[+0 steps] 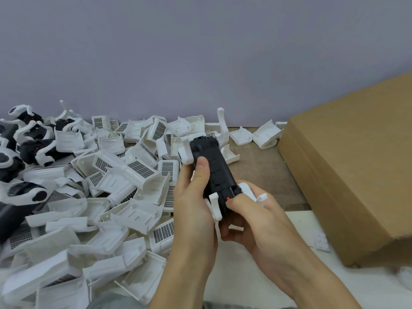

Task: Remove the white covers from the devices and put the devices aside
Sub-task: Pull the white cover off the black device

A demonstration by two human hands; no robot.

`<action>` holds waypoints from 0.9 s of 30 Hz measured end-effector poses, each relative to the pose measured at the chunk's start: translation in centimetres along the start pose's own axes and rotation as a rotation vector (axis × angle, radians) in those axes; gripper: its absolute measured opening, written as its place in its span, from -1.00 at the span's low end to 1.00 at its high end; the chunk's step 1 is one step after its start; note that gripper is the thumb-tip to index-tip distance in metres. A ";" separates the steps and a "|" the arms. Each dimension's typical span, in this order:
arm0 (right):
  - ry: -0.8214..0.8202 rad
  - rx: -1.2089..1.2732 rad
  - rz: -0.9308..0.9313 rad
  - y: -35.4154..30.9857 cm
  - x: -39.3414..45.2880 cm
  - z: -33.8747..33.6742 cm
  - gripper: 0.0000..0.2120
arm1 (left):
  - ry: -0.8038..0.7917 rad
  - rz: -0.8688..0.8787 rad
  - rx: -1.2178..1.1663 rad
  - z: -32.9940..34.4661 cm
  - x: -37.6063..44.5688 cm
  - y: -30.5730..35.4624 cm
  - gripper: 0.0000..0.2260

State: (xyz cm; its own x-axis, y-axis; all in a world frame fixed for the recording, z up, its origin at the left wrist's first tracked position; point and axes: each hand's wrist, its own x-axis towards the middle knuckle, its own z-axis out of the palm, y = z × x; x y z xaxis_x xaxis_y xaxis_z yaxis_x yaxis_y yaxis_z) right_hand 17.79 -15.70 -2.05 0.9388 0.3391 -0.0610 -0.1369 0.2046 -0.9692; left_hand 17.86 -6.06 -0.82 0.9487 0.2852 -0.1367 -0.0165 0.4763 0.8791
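A black device [213,168] with white arms on its near and far ends is held up in the middle of the view. My left hand [194,210] grips its left side, thumb lying on the black top. My right hand [252,219] grips the near end, thumb beside a small red button [227,198]. A white piece [186,151] still clings to the device's far left end. Several removed white covers [107,197] lie heaped on the left. Several black-and-white devices [31,148] are piled at the far left.
A large brown cardboard box [347,175] stands at the right, close to my right hand. A few loose white covers [266,134] lie by the wall behind it. A grey-lilac wall closes the back. The floor below my hands is pale [256,275].
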 end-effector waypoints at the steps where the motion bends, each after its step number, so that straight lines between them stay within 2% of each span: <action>1: -0.015 0.027 0.001 -0.1 0.0 0.1 -0.87 | -0.005 0.005 -0.012 0.0 0.0 0.0 -0.73; 11: -0.060 0.056 -0.025 -0.1 -0.1 -0.1 -0.81 | -0.030 0.007 -0.045 -0.2 0.0 -0.1 -0.78; 19: -0.041 -0.005 -0.010 -0.2 -0.2 0.0 -0.86 | -0.014 0.034 -0.019 -0.3 0.3 -0.3 -0.67; 23: 0.018 -0.096 0.012 0.0 0.0 -0.1 -0.78 | -0.018 0.064 -0.015 -0.3 0.3 -0.4 -0.54; 27: 0.013 -0.048 -0.001 -0.1 0.0 0.2 -0.79 | -0.018 -0.014 -0.086 -0.4 0.3 -0.5 -0.62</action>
State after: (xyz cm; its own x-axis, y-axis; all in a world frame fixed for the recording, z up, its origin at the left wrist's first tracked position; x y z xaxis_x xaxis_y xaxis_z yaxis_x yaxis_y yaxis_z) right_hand 17.73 -15.58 -1.91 0.9430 0.3268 -0.0634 -0.1213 0.1601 -0.9796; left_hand 17.99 -5.89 -1.52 0.9546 0.2633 -0.1395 -0.0296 0.5498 0.8347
